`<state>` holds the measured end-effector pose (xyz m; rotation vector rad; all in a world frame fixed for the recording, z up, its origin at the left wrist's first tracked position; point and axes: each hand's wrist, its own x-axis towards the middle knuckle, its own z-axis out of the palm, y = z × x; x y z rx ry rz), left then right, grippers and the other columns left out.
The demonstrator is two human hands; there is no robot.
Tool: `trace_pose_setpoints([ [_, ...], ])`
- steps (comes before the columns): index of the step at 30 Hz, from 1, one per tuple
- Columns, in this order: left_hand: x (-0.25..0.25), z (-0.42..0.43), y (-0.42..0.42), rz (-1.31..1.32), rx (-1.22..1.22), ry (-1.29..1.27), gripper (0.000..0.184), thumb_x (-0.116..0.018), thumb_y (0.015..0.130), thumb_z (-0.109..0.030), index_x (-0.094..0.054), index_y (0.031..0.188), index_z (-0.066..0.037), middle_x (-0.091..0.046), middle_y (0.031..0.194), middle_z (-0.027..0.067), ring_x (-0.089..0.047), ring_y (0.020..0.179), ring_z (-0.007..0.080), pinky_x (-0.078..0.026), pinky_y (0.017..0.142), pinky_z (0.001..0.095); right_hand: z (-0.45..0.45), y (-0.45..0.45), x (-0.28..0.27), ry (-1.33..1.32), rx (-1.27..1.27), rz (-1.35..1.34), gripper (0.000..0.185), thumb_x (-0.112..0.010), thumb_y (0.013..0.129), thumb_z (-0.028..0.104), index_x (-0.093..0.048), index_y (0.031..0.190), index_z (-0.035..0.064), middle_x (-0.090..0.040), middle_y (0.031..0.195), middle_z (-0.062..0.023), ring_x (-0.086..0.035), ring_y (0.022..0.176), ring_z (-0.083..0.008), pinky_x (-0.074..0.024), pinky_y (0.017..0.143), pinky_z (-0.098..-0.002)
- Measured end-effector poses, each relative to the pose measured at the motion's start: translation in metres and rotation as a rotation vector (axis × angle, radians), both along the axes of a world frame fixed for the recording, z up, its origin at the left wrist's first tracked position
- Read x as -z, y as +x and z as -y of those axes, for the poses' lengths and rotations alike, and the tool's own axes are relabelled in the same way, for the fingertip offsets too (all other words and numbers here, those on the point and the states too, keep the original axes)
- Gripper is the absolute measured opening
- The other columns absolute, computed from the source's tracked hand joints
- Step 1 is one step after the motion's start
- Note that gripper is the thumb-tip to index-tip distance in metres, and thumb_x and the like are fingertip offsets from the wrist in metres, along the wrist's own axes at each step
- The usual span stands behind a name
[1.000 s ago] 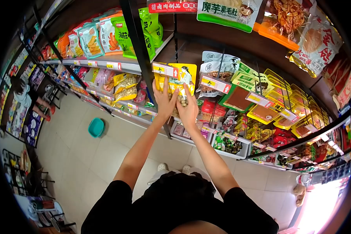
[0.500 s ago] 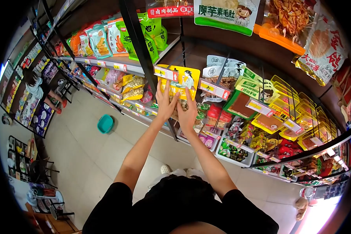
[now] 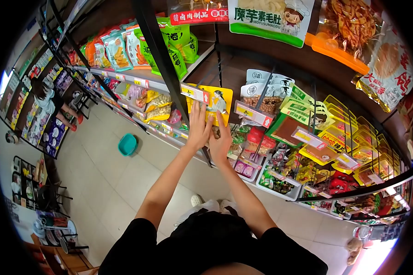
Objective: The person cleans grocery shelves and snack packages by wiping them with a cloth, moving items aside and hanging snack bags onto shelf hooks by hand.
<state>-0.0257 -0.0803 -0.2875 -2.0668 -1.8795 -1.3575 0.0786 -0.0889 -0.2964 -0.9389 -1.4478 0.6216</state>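
Observation:
A yellow snack packet [image 3: 221,103] with a figure printed on it hangs on a display rack, behind a price tag [image 3: 194,92]. My left hand [image 3: 199,130] rests on its lower front, fingers stretched out and their tips just under the tag. Beside it, my right hand [image 3: 220,141] has its index finger straight against the packet's lower right part. The two hands nearly touch. The packet's lower portion is hidden behind them. To the right hang silver-white packets [image 3: 261,94] of brown pieces and green-topped packets [image 3: 303,110].
A black rack post [image 3: 158,46] stands left of my hands. Green snack bags [image 3: 176,41] fill the shelf beyond it. White bins [image 3: 280,185] of small wrapped snacks sit low at right. On the floor lies a teal basin [image 3: 128,144]. Another person [image 3: 46,101] stands at the far-left shelves.
The yellow packet sits slightly farther back behind the price tag. My fingers have slid a little lower on its front. The whole view has shifted slightly.

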Motion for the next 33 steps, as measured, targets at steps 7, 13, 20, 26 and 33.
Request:
trace_pose_setpoints([
  [7,0.000,-0.003,0.001,-0.045,0.004,0.000,0.057,-0.042,0.101,-0.029,-0.028,0.145,0.002,-0.017,0.153,0.0258,-0.013,0.143,0.0430,-0.012,0.115,0.0506,-0.002,0.001,-0.002,-0.005,0.012,-0.022,0.058,-0.066,0.083,0.005,-0.051,0.137,0.0199,-0.058,0.118,-0.0196,-0.061,0.106,-0.0364,-0.0513,0.084,-0.0385],
  [13,-0.001,-0.002,0.000,-0.063,-0.017,-0.033,0.055,-0.044,0.100,-0.026,-0.029,0.145,0.002,-0.019,0.153,0.0260,-0.014,0.142,0.0436,-0.013,0.115,0.0514,-0.005,-0.001,0.003,-0.026,-0.004,-0.026,0.059,-0.067,0.082,0.001,-0.052,0.136,0.0174,-0.058,0.121,-0.0204,-0.061,0.107,-0.0370,-0.0513,0.085,-0.0385],
  [20,0.002,-0.004,0.005,-0.021,0.009,-0.005,0.054,-0.044,0.099,-0.022,-0.028,0.146,-0.001,-0.020,0.153,0.0251,-0.014,0.142,0.0438,-0.013,0.115,0.0514,-0.009,0.002,0.006,-0.074,-0.061,-0.035,0.058,-0.066,0.082,0.000,-0.052,0.136,0.0151,-0.054,0.130,-0.0217,-0.059,0.113,-0.0371,-0.0508,0.088,-0.0381],
  [26,-0.003,-0.018,0.006,0.025,0.058,-0.036,0.057,-0.046,0.097,-0.019,-0.027,0.148,-0.003,-0.021,0.152,0.0252,-0.018,0.140,0.0451,-0.015,0.114,0.0509,-0.022,0.002,0.010,-0.075,-0.026,0.001,0.057,-0.065,0.083,0.002,-0.051,0.137,0.0152,-0.052,0.133,-0.0216,-0.057,0.116,-0.0373,-0.0507,0.089,-0.0378],
  [33,-0.005,-0.086,0.004,-0.087,0.074,0.064,0.058,-0.043,0.098,-0.021,-0.023,0.149,-0.003,-0.023,0.151,0.0245,-0.021,0.139,0.0432,-0.021,0.112,0.0471,-0.067,0.007,-0.009,-0.292,-0.064,0.185,0.072,-0.060,0.084,0.006,-0.032,0.149,0.0193,-0.044,0.131,-0.0261,-0.055,0.106,-0.0437,-0.0488,0.083,-0.0421],
])
